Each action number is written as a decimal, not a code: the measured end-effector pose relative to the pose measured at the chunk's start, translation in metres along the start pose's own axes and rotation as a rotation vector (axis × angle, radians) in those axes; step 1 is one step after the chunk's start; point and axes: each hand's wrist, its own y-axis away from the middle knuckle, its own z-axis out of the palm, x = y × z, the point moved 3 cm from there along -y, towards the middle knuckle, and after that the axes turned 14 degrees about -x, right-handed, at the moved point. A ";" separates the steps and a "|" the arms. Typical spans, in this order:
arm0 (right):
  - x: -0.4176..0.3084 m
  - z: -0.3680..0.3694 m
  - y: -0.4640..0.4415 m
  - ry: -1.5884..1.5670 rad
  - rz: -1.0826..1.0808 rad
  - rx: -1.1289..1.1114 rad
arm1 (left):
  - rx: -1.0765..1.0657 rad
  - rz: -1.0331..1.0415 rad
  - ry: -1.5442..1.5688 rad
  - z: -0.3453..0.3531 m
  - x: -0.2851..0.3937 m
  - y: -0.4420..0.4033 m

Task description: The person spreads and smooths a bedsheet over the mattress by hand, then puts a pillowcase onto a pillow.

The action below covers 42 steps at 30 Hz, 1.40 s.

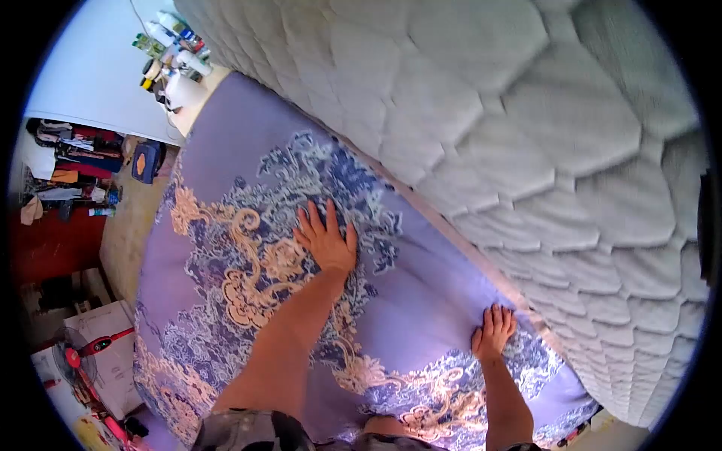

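A purple fitted sheet (410,289) with a blue and cream floral pattern covers the bed in front of me. My left hand (329,246) lies palm down on its patterned middle, fingers spread and thumb apart. Farther right, my right hand (494,332) rests flat on the sheet close to the pinkish edge strip (481,264). Its fingers are stretched out, near one another, with the thumb to the left. Neither hand grips anything that I can see. Beside that edge, a thick grey quilted mattress (519,128) stands tilted up along the bed.
Bottles and a white jug (183,90) crowd a small table at the upper left. Clothes (75,158) hang or lie piled at the left, near a blue bag (146,161). A red fan (74,358) and a white box (101,349) stand at the lower left.
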 end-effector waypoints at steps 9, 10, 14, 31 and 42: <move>-0.068 -0.077 -0.035 -0.455 0.198 -0.043 | -0.103 -0.046 0.051 -0.004 -0.001 -0.006; -0.090 -0.091 -0.059 -0.552 0.169 -0.045 | -0.111 -0.045 0.072 -0.005 -0.001 -0.006; -0.169 -0.090 -0.206 -0.413 -0.177 -0.125 | -0.087 -0.007 0.105 -0.002 -0.004 -0.006; -0.179 -0.003 -0.328 -0.101 -0.167 -0.200 | -0.282 0.090 0.293 0.004 -0.019 -0.007; -0.180 0.000 -0.325 0.071 -0.186 -0.143 | -0.197 0.924 -0.044 -0.108 -0.146 -0.309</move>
